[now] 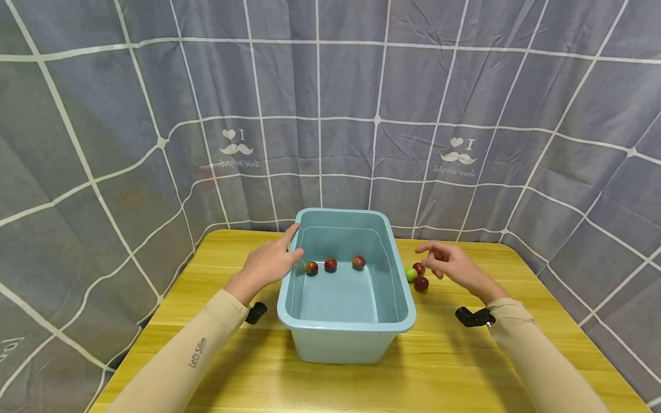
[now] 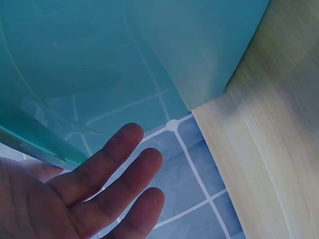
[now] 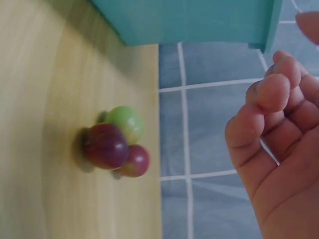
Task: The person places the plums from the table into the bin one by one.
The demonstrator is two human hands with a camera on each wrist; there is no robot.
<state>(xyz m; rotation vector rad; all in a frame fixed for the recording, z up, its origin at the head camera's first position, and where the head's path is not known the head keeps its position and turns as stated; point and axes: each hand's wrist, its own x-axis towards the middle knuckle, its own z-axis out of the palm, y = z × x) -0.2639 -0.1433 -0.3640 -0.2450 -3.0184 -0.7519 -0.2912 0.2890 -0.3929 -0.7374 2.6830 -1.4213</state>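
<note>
A light blue plastic bin (image 1: 346,344) stands on the wooden table, with three red-and-green plums (image 1: 330,264) lying inside it. My left hand (image 1: 271,263) is at the bin's left rim, its thumb over the inner side and its fingers extended along the outside. In the left wrist view those fingers (image 2: 119,169) are spread and fairly straight. Right of the bin, a green plum (image 3: 125,123), a dark red plum (image 3: 105,146) and a smaller red plum (image 3: 135,162) sit bunched together. My right hand (image 1: 457,268) hovers beside them, fingers loosely bent, holding nothing.
The yellow wood-grain table (image 1: 248,367) carries the bin near its middle. Grey curtains (image 1: 346,149) with a white grid hang behind the far edge and along both sides. Each wrist wears a black camera mount (image 1: 472,316).
</note>
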